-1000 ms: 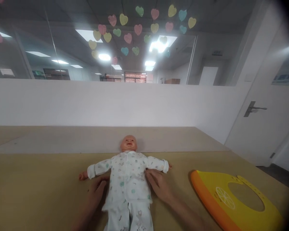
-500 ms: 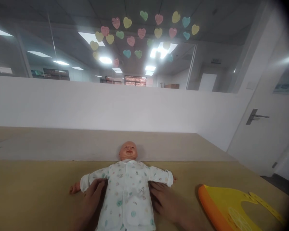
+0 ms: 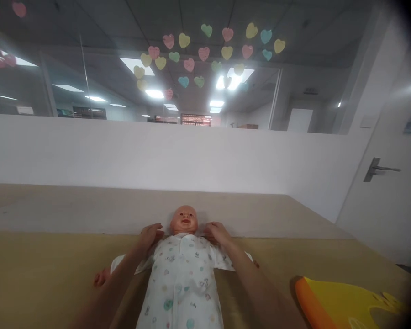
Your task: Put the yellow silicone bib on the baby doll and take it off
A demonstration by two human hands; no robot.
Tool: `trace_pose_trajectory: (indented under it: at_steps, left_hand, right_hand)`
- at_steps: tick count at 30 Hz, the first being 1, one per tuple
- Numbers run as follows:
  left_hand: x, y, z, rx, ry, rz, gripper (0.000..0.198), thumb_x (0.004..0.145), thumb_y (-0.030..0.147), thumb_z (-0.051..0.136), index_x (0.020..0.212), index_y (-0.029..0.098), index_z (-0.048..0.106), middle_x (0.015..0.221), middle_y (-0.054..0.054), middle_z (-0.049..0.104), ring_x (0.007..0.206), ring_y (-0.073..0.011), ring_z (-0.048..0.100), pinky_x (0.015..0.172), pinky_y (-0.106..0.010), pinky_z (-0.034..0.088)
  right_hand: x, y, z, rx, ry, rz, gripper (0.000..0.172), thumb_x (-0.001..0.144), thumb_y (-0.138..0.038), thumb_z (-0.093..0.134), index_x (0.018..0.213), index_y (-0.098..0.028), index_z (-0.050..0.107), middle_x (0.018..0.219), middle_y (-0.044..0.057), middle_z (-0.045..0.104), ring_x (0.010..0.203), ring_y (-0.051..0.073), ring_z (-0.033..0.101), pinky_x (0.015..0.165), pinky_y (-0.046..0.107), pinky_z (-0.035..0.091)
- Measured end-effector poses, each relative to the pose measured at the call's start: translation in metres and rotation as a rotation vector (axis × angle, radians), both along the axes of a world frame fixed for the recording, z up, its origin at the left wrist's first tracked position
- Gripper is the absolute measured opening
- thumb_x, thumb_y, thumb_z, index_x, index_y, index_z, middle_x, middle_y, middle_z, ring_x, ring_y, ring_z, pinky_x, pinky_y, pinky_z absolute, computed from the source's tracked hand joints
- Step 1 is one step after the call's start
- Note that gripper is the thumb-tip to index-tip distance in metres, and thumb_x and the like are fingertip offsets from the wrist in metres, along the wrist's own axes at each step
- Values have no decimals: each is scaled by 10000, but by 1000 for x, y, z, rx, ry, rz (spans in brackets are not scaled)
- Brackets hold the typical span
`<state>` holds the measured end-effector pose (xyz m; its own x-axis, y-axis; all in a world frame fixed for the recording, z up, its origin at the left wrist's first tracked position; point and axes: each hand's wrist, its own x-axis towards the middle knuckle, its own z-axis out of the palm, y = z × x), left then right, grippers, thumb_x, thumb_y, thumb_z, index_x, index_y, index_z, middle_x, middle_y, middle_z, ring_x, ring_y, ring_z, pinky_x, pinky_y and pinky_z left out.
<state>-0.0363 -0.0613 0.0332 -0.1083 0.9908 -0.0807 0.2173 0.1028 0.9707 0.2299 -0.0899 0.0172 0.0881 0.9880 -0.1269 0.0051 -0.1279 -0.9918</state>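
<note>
Centrally, the doll [image 3: 181, 274] lies face-up on the tan table [image 3: 55, 269], arms spread; its head [image 3: 184, 221] is over the grey strip [image 3: 71, 210] at the table's rear, and its lower body is cut off by the frame's bottom edge. The white shirt [image 3: 192, 294] bears a small multicol. print. L hand [image 3: 152, 235] sits beside the head at one shoulder, fingers loosely bent w/ nothing seen in grasp; R hand [image 3: 218, 232] sits likewise on the opp. side, fingers relaxed, also w/o visible grip. Contact btwn either hand & doll: can't tell. Each forearm crosses in front of a doll arm. Near R forearm, slightly apart, lies a yellow/orange bib [image 3: 335, 304], partly out of frame. Bkgd: white wall [image 3: 157, 155], glass [image 3: 116, 27] w/ pastel hearts [image 3: 203, 54], & a door [image 3: 380, 214] w/ lever handle [image 3: 373, 169] at far R.
</note>
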Motion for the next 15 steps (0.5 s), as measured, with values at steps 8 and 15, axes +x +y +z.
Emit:
trace_pose_trajectory:
  at_steps: [8, 15]
  left_hand:
    - [34, 17, -3, -125, -179, -203, 605, 722, 626, 606, 1024, 104, 658, 849, -124, 754, 788, -251, 702, 725, -332, 505]
    - [49, 38, -8, -46, -221, -267, 527, 682, 615, 672, 842, 113, 693, 743, -108, 727, 707, -233, 674, 609, -307, 472]
  right_hand:
    - [-26, 27, -25, -2, 228, 205, 556, 865, -620, 479, 1001, -115, 666, 753, 75, 707, 673, 183, 631, 673, 295, 473]
    - [-21, 35, -21, 47, 237, 196, 641, 913, -630, 419, 1097, -61, 652, 841, 100, 726, 777, 198, 662, 737, 305, 490]
